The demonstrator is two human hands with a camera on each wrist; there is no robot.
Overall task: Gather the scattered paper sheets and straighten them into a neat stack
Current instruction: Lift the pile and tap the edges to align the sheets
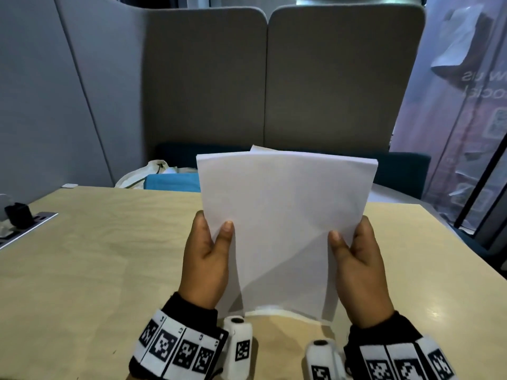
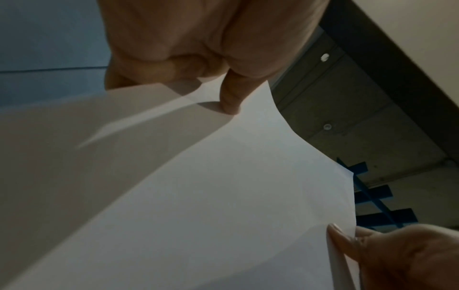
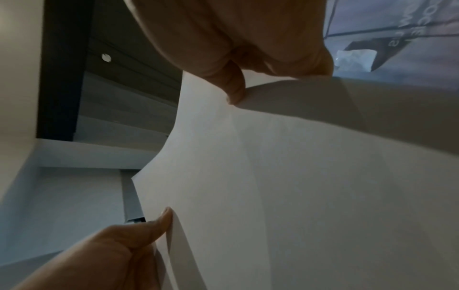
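Head looks down-forward; wrists close, upward, probably; all share paper stack.

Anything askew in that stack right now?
Yes. One sheet's corner pokes above the top edge of the paper stack, which the left hand and right hand hold upright on the table. Not flush.
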